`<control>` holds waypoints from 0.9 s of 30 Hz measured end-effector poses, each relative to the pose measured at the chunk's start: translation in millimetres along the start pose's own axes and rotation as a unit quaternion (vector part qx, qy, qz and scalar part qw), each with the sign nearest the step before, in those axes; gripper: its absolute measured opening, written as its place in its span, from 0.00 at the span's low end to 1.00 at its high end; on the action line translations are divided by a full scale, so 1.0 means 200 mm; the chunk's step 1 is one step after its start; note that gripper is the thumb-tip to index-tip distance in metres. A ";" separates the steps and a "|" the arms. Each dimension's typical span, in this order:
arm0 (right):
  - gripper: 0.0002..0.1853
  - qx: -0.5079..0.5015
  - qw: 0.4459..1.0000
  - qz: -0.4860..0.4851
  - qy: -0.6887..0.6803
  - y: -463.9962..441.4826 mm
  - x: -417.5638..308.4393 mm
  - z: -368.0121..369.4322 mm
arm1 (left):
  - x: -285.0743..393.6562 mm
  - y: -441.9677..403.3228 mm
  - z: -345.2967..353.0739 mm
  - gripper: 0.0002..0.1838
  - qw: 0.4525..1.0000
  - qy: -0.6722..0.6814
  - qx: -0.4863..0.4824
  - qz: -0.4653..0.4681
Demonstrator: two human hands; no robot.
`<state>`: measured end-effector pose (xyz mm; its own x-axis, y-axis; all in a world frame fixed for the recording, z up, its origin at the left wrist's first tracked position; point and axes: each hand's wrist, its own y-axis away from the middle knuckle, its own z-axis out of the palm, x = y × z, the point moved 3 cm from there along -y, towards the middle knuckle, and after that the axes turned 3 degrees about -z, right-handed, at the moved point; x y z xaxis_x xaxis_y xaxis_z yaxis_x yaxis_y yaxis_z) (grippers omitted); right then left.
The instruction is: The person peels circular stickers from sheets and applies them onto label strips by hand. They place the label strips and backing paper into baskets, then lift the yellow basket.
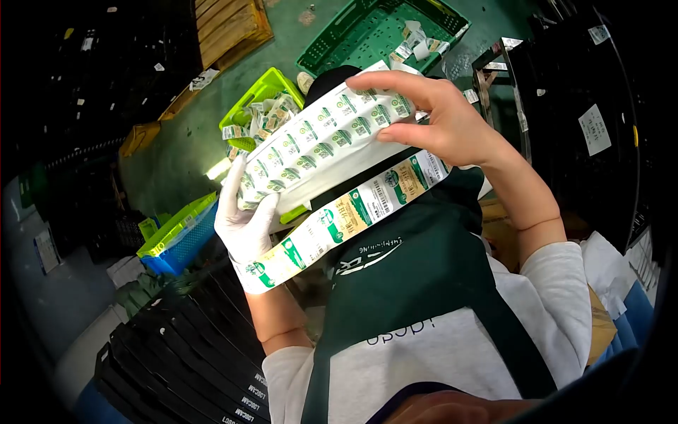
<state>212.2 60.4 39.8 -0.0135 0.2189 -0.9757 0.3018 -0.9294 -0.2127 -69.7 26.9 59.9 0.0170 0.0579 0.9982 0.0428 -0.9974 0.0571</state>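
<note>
My left hand (pixel 240 219), in a white glove, grips the lower left end of a long white sheet or flat bundle (pixel 321 145) printed with rows of small green stickers and QR codes. My bare right hand (pixel 445 116) pinches its upper right end between thumb and fingers. It is tilted up to the right; I cannot tell how thick it is. Below it, a strip of green, beige and white labels with barcodes (pixel 353 215) stretches from my left wrist towards my right forearm. Its right end goes out of sight there.
A bright green basket (pixel 265 85) holds crumpled label strips. Behind stands a dark green crate (pixel 346 35) with more strips. A blue and green crate (pixel 180 233) is at left, stacked black crates (pixel 191 346) at lower left, a wooden pallet (pixel 229 28) at the top.
</note>
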 end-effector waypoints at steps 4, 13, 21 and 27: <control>0.18 0.004 0.997 0.039 0.072 0.02 -0.01 0.00 | 0.01 0.04 -0.03 0.22 0.998 -0.051 0.015 -0.030; 0.05 0.042 0.989 0.097 -0.105 0.03 0.03 0.04 | 0.02 0.03 -0.06 0.06 0.994 -0.060 0.083 0.037; 0.16 -0.013 0.974 0.174 -0.146 0.08 0.15 0.13 | -0.03 0.00 -0.08 0.03 0.990 -0.006 0.136 0.031; 0.21 -0.172 0.957 0.014 0.234 -0.10 -0.02 0.04 | -0.06 -0.02 -0.05 0.03 0.996 -0.033 0.081 0.007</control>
<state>198.5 75.7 47.6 0.4029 0.3785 -0.8333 0.5926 -0.8017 -0.0776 -81.0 28.9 47.7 0.0851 0.0513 0.9950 0.2033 -0.9786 0.0331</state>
